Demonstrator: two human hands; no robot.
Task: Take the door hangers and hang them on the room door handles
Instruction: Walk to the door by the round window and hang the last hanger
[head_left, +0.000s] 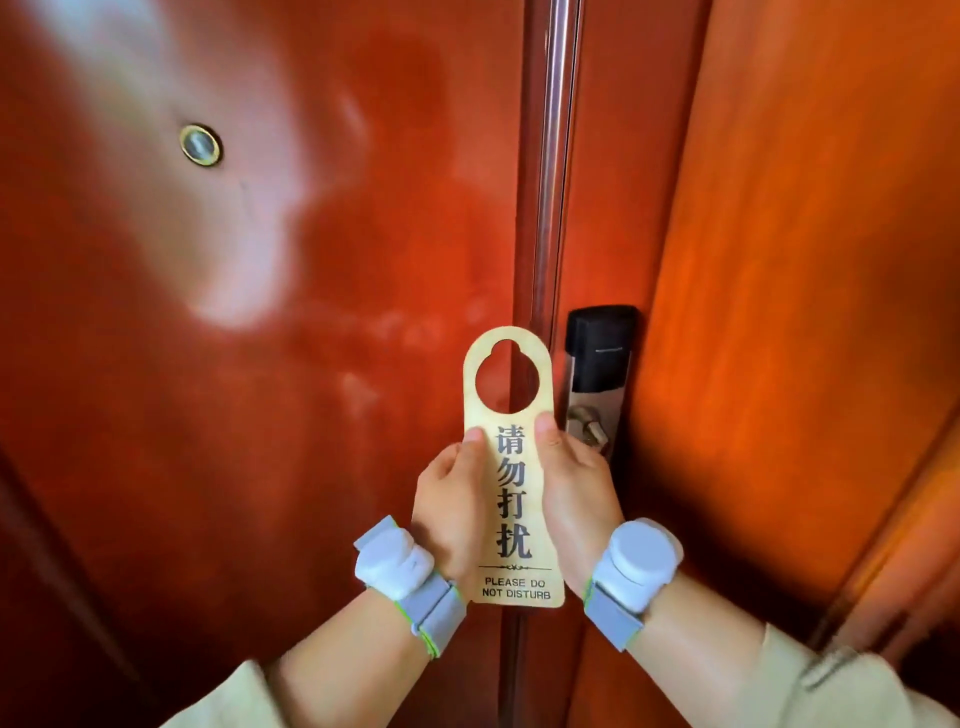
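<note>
A gold door hanger (511, 499) with black characters and "PLEASE DO NOT DISTURB" stands upright in front of a red wooden door (260, 312). My left hand (449, 509) grips its left edge and my right hand (576, 493) grips its right edge, thumbs on the front. Its round hole is at the top, empty. The door handle (587, 423) sits just right of the hanger, partly hidden behind my right hand, below a black electronic lock (600, 353).
A brass peephole (201, 145) sits on the door at upper left. A metal strip (556, 156) runs vertically along the door edge. An orange-brown wooden frame (805, 312) fills the right side. Both wrists wear grey bands with white pods.
</note>
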